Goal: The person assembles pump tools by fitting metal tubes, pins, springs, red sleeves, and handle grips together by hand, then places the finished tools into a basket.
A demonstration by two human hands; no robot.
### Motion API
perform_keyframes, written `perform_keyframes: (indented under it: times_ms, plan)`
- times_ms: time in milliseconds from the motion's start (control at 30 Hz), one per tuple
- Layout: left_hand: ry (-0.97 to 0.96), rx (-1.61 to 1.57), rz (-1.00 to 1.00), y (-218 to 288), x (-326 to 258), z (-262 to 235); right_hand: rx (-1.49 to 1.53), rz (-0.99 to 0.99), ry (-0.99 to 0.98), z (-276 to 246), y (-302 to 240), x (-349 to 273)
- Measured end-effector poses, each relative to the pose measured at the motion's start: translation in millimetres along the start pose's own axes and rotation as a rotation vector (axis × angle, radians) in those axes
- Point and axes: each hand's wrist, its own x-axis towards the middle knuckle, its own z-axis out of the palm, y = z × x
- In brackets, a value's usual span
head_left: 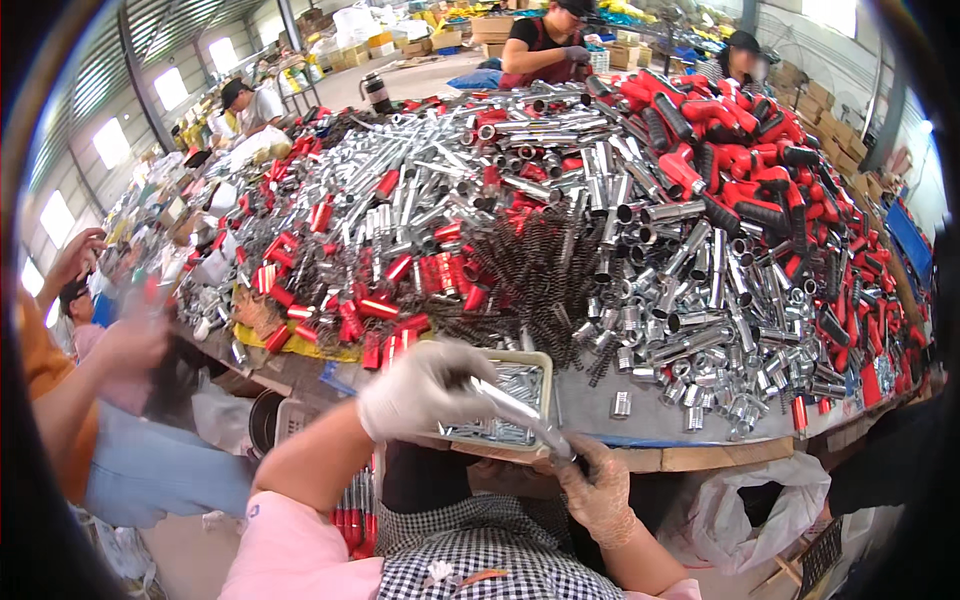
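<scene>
A shiny metal tube [522, 411] slants between my two hands above the table's front edge. My left hand [425, 390], in a white glove, is closed round its upper end. My right hand [600, 492], in a thin pale glove, grips the lower end, where a dark part shows by the fingers. Just behind the tube stands a cream tray [546, 375] holding many thin metal pins. Dark coil springs [530, 265] lie heaped beyond the tray. Short threaded metal collars [621, 404] lie to the right.
Chrome tubes [600, 190] are piled high over the table, with red pistol-shaped handles [720, 135] at the far right and red sleeves [378, 308] at left. A co-worker's blurred hand [140, 340] is at left. A white sack [745, 510] hangs below the table's right edge.
</scene>
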Motion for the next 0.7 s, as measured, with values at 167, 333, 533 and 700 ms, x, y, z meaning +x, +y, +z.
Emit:
perform_keyframes:
  times_ms: [167,333,533,700]
  plan:
    - [-0.075,-0.123,0.286,-28.0,-48.2,67.5,0.075,-0.232,-0.169,17.2,-4.4,-8.7]
    - [-0.126,-0.125,0.231,-45.8,-55.1,93.3,0.37,-0.032,-0.259,22.5,-2.8,-13.1]
    - [0.108,-0.093,0.52,6.5,-15.0,86.9,0.754,-0.071,0.0,10.0,-16.4,0.7]
    - [0.21,0.116,0.553,2.1,6.0,109.5,0.445,-0.262,0.245,-15.1,19.5,6.3]
